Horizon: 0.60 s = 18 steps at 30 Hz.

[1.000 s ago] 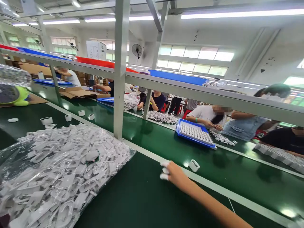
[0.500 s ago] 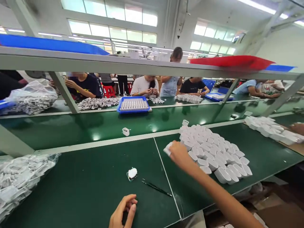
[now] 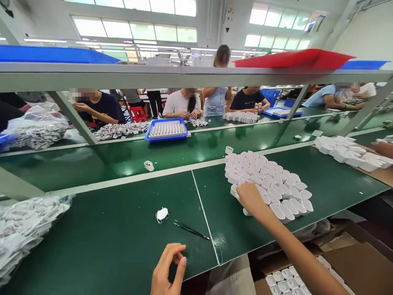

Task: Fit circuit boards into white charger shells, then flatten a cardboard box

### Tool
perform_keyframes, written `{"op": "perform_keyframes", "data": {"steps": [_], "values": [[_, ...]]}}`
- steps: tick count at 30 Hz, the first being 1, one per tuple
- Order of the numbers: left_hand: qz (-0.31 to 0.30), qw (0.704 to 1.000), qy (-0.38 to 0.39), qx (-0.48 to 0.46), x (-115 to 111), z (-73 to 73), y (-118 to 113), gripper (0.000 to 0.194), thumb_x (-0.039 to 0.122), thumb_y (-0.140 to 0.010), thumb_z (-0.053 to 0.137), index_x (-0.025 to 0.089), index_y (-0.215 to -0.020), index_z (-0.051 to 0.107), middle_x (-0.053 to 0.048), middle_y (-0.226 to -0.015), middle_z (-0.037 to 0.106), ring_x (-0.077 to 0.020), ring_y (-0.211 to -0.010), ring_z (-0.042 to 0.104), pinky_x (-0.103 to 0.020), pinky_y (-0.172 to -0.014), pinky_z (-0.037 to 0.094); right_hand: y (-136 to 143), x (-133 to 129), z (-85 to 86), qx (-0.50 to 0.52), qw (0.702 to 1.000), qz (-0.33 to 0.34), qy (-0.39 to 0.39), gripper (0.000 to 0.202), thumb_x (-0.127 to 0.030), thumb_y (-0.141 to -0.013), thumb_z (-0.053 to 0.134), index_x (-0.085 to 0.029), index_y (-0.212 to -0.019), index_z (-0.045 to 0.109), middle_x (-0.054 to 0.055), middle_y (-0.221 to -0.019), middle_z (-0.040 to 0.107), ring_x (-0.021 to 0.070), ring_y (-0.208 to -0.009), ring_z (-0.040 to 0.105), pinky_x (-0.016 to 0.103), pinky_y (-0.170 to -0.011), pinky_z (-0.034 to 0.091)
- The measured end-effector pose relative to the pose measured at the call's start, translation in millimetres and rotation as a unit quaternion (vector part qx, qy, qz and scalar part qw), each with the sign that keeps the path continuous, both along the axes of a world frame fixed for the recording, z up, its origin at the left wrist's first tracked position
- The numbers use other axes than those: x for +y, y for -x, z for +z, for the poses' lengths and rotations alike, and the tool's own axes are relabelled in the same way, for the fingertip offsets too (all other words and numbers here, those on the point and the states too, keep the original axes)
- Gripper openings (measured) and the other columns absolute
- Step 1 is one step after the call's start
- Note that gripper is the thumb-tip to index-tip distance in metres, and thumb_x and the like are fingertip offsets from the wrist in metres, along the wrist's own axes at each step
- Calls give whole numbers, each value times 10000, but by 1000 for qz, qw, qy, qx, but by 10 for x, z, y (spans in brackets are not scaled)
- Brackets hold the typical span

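My right hand reaches to the left side of a close-packed group of white plastic housings. Its fingers are closed on one white housing, mostly covered by the hand, against the others. My left hand is near the front of the green bench, fingers curved and thumb apart, with nothing in it. Ahead of it lies a small circuit board with a white oval part on top. Dark tweezers rest to the right of that board.
A clear bag of small parts lies at the left. A single white housing is on the green strip beyond the bench. More housings and another person's hand are at the right. A carton sits below; a shelf crosses above.
My right hand has moved right with the white housing, from the bare bench to the group's edge. My left hand has opened a little. The view has shifted slightly.
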<state>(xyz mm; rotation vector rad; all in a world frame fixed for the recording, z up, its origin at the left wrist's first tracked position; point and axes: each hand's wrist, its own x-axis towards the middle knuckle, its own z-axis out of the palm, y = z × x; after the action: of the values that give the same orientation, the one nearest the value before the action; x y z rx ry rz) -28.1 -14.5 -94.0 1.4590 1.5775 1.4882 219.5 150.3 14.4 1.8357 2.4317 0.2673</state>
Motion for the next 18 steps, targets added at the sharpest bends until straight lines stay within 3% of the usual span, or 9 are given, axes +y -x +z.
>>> {"op": "perform_keyframes", "data": {"steps": [2, 4, 5, 7, 10, 12, 14, 16, 18], "values": [[-9, 1000, 8, 8, 14, 65, -50, 275, 422, -910, 589, 229, -1091, 663, -100, -1148, 635, -198, -834, 636, -312, -712, 539, 131, -132, 10, 21, 998, 49, 21, 308, 33, -822, 464, -166, -713, 672, 113, -778, 667, 231, -777, 588, 313, -654, 358], [-44, 999, 23, -18, 20, 152, -72, 481, 459, -871, 644, 256, -1298, 555, -135, -1342, 532, -233, -999, 629, -341, -787, 557, 305, -349, 45, 91, 975, 187, 81, 274, -31, -867, 486, -182, -758, 687, 84, -823, 669, 207, -790, 578, 296, -660, 383], [-90, 994, 41, -46, 17, 203, -70, 616, 513, -836, 678, 265, -1368, 493, -142, -1370, 510, -254, -1070, 612, -366, -849, 554, 398, -470, 70, 130, 945, 275, 123, 259, -59, -884, 497, -196, -790, 696, 63, -830, 667, 199, -805, 572, 289, -669, 397], [-228, 962, 99, -116, -3, 306, -44, 735, 644, -764, 698, 238, -1346, 511, -130, -1250, 584, -267, -1071, 604, -385, -902, 531, 577, -669, 125, 175, 865, 422, 207, 234, -81, -895, 526, -215, -823, 704, 30, -792, 654, 192, -817, 558, 283, -670, 412], [-354, 893, 182, -209, -67, 421, 39, 633, 734, -741, 651, 170, -1025, 615, -48, -851, 610, -171, -761, 563, -283, -711, 481, 842, -683, 179, 207, 788, 500, 292, 168, -121, -897, 603, -219, -820, 716, 0, -730, 633, 177, -784, 544, 268, -648, 431], [-301, 910, 184, -217, -126, 453, 109, 533, 685, -776, 651, 171, -878, 551, -4, -757, 528, -118, -658, 452, -236, -611, 386, 1044, -479, 137, 274, 772, 492, 294, 121, -169, -915, 620, -220, -951, 724, 8, -859, 690, 174, -860, 567, 278, -756, 479], [-207, 950, 161, -170, -192, 457, 183, 453, 605, -811, 662, 185, -831, 492, 13, -762, 475, -111, -661, 399, -233, -608, 345, 1267, -194, 9, 306, 786, 471, 258, 242, -144, -922, 595, -212, -1137, 682, 49, -1146, 693, 198, -1056, 562, 352, -952, 469], [-146, 975, 123, -114, -264, 449, 258, 409, 567, -839, 649, 194, -846, 483, 9, -793, 452, -126, -701, 402, -245, -634, 350, 1487, 65, -173, 259, 808, 472, 240, 386, -57, -880, 579, -185, -1240, 635, 92, -1371, 590, 240, -1250, 480, 424, -1074, 403], [-124, 985, 78, -91, -337, 443, 325, 395, 567, -857, 625, 208, -954, 492, -12, -860, 454, -150, -757, 426, -263, -667, 375, 1673, 230, -341, 187, 817, 487, 247, 456, -6, -843, 564, -178, -1261, 625, 102, -1418, 553, 258, -1317, 434, 433, -1091, 387]]}}
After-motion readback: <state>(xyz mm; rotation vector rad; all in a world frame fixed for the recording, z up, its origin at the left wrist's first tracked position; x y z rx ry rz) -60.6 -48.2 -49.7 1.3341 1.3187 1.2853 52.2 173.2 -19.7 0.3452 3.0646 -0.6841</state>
